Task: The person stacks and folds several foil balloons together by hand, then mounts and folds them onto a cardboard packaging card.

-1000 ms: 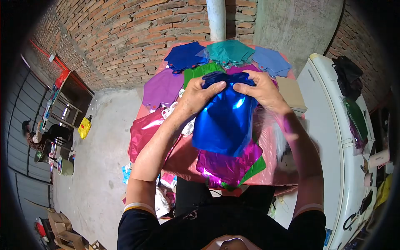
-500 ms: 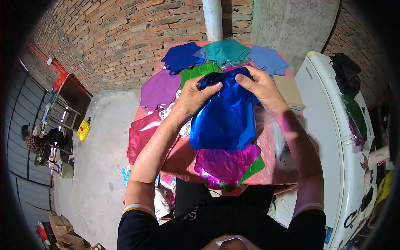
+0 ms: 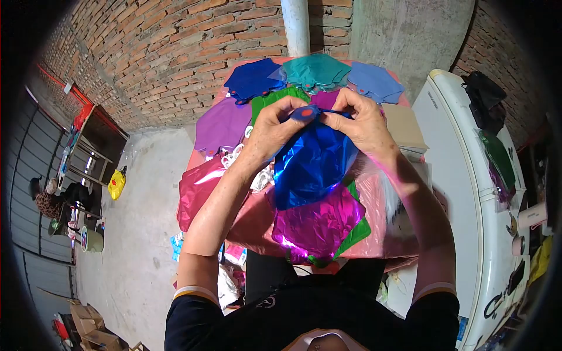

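A shiny blue foil piece point(image 3: 313, 164) hangs from both hands above the table, gathered and creased at its top edge. My left hand point(image 3: 274, 127) pinches its upper left corner, where a small red dot shows near the thumb. My right hand point(image 3: 366, 126) grips the top edge close beside, thumb and fingers together. Below it lies a magenta foil piece point(image 3: 319, 225), with a green foil piece point(image 3: 356, 238) sticking out from under it. Behind the hands, another green foil piece point(image 3: 278, 100) is partly covered.
Stacks in dark blue point(image 3: 254, 79), teal point(image 3: 317, 71), light blue point(image 3: 376, 81) and purple point(image 3: 219, 128) line the pink-covered table point(image 3: 249, 234). A red foil piece point(image 3: 199, 190) lies at left. A white fridge point(image 3: 451, 152) stands at right. Another person point(image 3: 51, 202) sits far left.
Both hands have drawn closer together at the top of the blue foil. Its top edge is now bunched, the lower part hangs narrower and tilted, and the red dot has come into view.
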The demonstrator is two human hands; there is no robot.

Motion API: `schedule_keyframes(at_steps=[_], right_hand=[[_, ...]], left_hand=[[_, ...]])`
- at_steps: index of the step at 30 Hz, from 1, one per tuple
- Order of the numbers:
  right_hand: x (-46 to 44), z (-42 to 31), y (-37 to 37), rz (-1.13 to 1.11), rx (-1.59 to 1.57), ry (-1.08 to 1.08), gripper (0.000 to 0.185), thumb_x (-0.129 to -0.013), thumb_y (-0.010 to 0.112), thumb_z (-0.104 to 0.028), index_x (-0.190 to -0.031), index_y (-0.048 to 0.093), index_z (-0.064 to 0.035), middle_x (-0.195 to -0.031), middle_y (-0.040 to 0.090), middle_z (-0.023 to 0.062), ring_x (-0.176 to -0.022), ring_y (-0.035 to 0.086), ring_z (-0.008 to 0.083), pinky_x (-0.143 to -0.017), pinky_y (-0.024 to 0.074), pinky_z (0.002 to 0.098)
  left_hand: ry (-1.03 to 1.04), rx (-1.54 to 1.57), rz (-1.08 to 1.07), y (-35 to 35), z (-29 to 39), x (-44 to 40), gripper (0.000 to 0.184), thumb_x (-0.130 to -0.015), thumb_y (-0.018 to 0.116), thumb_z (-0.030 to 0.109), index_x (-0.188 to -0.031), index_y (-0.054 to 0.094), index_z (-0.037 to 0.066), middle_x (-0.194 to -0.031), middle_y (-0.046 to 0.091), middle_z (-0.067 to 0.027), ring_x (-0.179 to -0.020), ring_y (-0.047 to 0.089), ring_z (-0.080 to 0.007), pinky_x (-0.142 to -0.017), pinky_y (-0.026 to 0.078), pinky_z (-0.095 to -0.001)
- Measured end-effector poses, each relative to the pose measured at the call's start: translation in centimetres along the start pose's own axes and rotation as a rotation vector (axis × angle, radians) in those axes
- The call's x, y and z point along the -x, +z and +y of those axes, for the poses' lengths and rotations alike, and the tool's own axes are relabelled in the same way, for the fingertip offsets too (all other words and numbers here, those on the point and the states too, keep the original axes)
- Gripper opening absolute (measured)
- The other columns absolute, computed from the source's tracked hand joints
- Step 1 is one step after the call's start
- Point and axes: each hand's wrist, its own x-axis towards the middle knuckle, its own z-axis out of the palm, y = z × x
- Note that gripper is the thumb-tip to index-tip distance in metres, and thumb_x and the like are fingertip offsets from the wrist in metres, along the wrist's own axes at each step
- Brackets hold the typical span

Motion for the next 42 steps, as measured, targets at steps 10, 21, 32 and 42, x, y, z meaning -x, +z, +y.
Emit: schedule_keyframes(at_steps=[10,21,32,42], right_hand=[[-0.3,0.5,-0.1,-0.060,-0.140,0.091,0.032,-0.086,0.083,-0.008,-0.083,0.052,-0.0083,-0.073,0.046,-0.0083,-0.069,0.042,0.0006,-0.059,0.0376,0.0207],[0.6,0.7,-0.8,-0.042,-0.228,0.213,0.047,-0.104,0.060,-0.048,-0.095,0.069,-0.0031,-0.077,0.044,-0.0111,-0.075,0.038,0.0020,-0.065,0.0344,0.0239],[1.1,1.4,-2.3,-0.039,-0.075,0.286,0.046,-0.104,0.058,-0.049,-0.094,0.066,-0.0043,-0.086,0.054,-0.0068,-0.083,0.047,0.0029,-0.077,0.0389,0.0218],[6.5,-3.0,-3.6,-0.025,0.462,-0.227,0.018,-0.092,0.067,-0.004,-0.110,0.067,-0.0036,-0.101,0.070,0.0027,-0.098,0.065,0.0128,-0.086,0.0495,0.0252]], left_hand=[[-0.032,0.104,0.112,0.5,-0.5,-0.1,0.019,-0.103,0.065,0.021,-0.105,0.070,0.003,-0.087,0.066,0.0047,-0.078,0.055,-0.0027,-0.069,0.047,-0.0218],[-0.110,0.058,0.071,0.2,-1.1,0.9,0.034,-0.105,0.063,0.032,-0.088,0.071,0.004,-0.074,0.054,0.0095,-0.067,0.043,-0.0012,-0.059,0.037,-0.0219],[-0.140,0.044,-0.015,-0.2,-0.2,1.6,0.031,-0.104,0.065,0.029,-0.113,0.070,0.001,-0.095,0.069,0.0035,-0.085,0.060,-0.0046,-0.076,0.051,-0.0232],[0.499,-0.584,0.082,-0.3,4.3,4.1,0.011,-0.088,0.076,0.010,-0.098,0.077,0.005,-0.086,0.073,-0.0056,-0.085,0.068,-0.0181,-0.076,0.053,-0.0300]])
